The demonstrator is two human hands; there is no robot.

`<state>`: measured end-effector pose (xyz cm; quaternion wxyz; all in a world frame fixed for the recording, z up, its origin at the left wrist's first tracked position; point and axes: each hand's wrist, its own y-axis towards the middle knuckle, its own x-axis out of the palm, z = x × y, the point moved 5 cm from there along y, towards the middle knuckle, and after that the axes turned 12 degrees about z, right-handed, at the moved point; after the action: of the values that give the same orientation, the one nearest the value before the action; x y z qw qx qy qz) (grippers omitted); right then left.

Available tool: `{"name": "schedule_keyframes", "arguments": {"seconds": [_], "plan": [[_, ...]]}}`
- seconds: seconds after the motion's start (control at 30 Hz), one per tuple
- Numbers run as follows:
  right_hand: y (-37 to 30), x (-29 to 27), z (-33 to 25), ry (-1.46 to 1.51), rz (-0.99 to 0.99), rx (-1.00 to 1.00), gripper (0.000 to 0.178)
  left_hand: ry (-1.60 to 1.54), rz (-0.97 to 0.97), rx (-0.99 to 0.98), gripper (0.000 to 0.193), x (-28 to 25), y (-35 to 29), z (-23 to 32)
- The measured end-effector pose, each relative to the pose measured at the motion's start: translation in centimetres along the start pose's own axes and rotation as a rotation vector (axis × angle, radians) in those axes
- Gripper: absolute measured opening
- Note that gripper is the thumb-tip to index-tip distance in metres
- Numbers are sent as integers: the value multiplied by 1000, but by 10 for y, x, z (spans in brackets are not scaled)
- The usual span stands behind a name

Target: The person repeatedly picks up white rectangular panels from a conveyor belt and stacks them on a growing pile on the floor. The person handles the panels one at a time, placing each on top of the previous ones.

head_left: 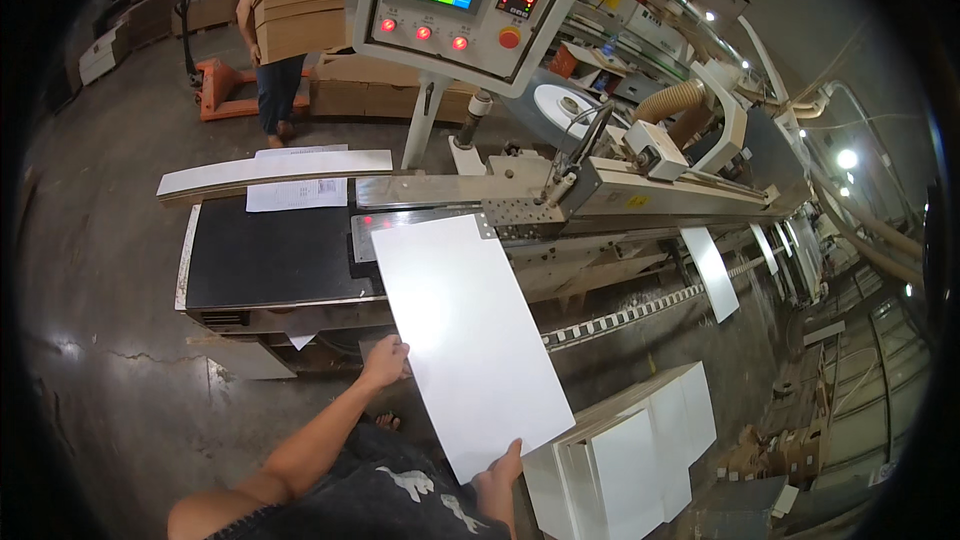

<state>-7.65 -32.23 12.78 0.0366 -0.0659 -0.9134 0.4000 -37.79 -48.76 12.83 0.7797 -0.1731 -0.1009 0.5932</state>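
Observation:
A white rectangular panel (pixel 465 325) slants away from me, its far end at the metal guide of a long machine. My left hand (pixel 386 361) is closed on the panel's left edge, about midway along. At the near end, my right hand (pixel 498 480) grips the edge with its thumb up by the corner; its other fingers are mostly hidden. The far end of the panel lies over a metal plate (pixel 368 240) beside the machine's black tabletop (pixel 275 255). A perforated metal plate (pixel 520 215) touches or nearly touches its far right corner.
A stack of white panels (pixel 640 450) stands close at my right. Above the machine hangs a control box (pixel 470 5) with a lit screen. More panels (pixel 710 270) sit along the chain conveyor (pixel 630 315). Beyond, a masked person (pixel 285 30) carries brown boards near an orange pallet jack (pixel 225 90).

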Motion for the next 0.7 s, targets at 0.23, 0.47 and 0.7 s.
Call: {"name": "schedule_keyframes", "arguments": {"seconds": [0.23,0.47,0.7], "plan": [[-18,26,8,-65,-134,-165,41,28,50,3,25,-1,17,5],[-18,42,16,-106,-137,-214,44,34,85,5,21,2,34,12],[-8,48,-22,-138,-20,-221,48,-47,43,18,16,42,46,12]]}}
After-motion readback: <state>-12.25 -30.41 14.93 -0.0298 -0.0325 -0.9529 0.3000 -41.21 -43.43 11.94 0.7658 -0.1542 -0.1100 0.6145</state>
